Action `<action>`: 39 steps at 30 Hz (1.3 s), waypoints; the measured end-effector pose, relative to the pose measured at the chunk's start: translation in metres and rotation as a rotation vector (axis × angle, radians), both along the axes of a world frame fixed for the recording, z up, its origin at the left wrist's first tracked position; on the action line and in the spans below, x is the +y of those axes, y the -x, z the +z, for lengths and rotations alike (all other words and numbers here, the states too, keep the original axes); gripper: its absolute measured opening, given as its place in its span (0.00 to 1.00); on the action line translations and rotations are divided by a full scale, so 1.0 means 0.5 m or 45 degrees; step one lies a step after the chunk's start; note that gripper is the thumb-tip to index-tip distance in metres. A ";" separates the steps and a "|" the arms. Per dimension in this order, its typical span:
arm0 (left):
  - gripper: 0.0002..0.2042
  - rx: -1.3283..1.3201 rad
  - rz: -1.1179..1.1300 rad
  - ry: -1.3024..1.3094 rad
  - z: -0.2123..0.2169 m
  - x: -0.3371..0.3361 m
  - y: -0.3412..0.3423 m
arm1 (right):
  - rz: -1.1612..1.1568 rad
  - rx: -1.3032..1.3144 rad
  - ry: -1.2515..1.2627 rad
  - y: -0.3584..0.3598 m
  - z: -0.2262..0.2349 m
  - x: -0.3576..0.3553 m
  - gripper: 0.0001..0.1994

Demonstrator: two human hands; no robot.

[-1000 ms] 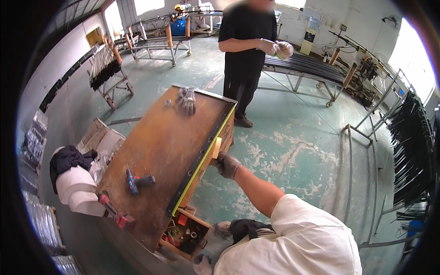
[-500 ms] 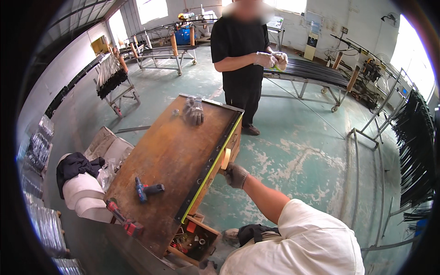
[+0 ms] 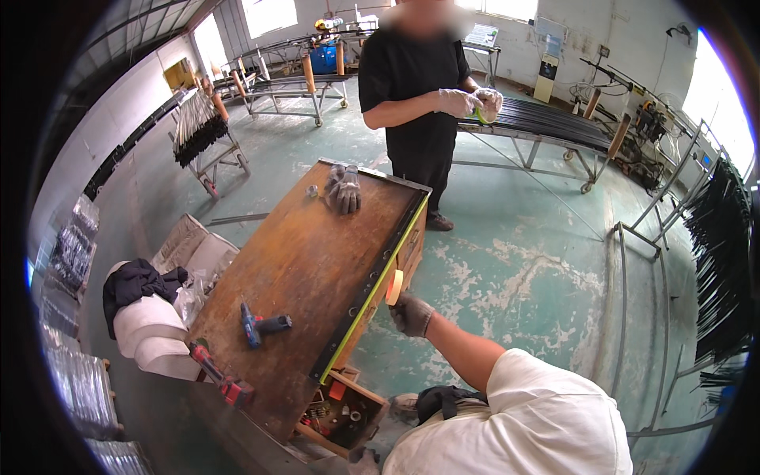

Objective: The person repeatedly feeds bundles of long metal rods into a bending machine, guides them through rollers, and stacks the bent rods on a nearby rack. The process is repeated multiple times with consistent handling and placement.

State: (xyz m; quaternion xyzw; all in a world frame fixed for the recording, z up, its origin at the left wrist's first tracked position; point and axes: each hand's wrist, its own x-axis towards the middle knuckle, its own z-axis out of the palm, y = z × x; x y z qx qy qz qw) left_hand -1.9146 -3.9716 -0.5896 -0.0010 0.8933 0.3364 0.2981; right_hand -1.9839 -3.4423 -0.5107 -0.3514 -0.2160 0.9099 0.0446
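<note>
My right hand (image 3: 412, 315), in a dark grey glove, is closed on a tape roll (image 3: 394, 287) with an orange-cream side. It is beside the right edge of a brown worktable (image 3: 273, 261). Along that edge lies a long black bar (image 3: 358, 305) with round holes and a bright yellow-green strip down its outer side. My left hand (image 3: 364, 461), gloved too, shows only in part at the lower edge, next to an open wooden drawer (image 3: 372, 400); its fingers are hard to make out. Small parts and an orange-red piece lie inside the drawer.
A co-worker (image 3: 416, 87) in black stands beyond the table, gloved hands around a yellow-green roll. On the tabletop are grey gloves (image 3: 343, 190), a blue drill (image 3: 261, 324) and a red power tool (image 3: 220, 375). Racks of black strips (image 3: 716, 253) stand at right.
My right hand and the tape roll have moved slightly nearer along the table's edge. The whole view has shifted a little. The bar and tools stay in place on the table.
</note>
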 end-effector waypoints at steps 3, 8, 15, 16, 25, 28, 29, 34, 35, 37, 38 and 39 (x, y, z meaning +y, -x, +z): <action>0.19 -0.051 0.080 -0.004 0.066 0.032 0.002 | -0.013 0.015 0.014 0.000 -0.001 0.021 0.12; 0.17 -0.079 0.243 -0.392 0.131 0.084 0.005 | -0.083 0.124 0.059 0.009 -0.018 0.070 0.11; 0.11 -0.168 0.461 -0.532 0.046 0.060 0.001 | 0.078 0.295 0.179 0.017 -0.002 0.067 0.11; 0.12 -0.175 0.470 -0.540 0.040 0.041 -0.013 | 0.084 0.243 0.196 0.022 0.005 0.045 0.11; 0.15 -0.102 0.625 -0.450 0.076 0.014 -0.060 | 1.162 -0.586 -1.292 0.043 -0.032 -0.298 0.17; 0.15 -0.130 0.709 -0.392 0.112 0.004 -0.081 | 1.386 -0.662 -1.690 0.070 -0.101 -0.433 0.20; 0.15 -0.142 0.725 -0.353 0.135 0.006 -0.082 | 1.400 -0.673 -1.658 0.082 -0.122 -0.464 0.23; 0.16 -0.182 0.899 -0.290 0.132 -0.032 -0.156 | 1.729 -0.715 -1.093 0.095 -0.128 -0.562 0.23; 0.16 -0.199 0.950 -0.280 0.128 -0.037 -0.174 | 1.779 -0.720 -1.006 0.062 -0.125 -0.574 0.24; 0.15 -0.231 1.069 -0.272 0.123 -0.042 -0.206 | 1.713 -0.749 -0.762 0.014 -0.143 -0.599 0.23; 0.15 -0.247 1.104 -0.292 0.114 -0.047 -0.226 | 1.595 -0.771 -0.609 -0.009 -0.176 -0.614 0.22; 0.15 -0.260 1.137 -0.308 0.099 -0.056 -0.248 | 1.473 -0.792 -0.453 -0.030 -0.218 -0.633 0.22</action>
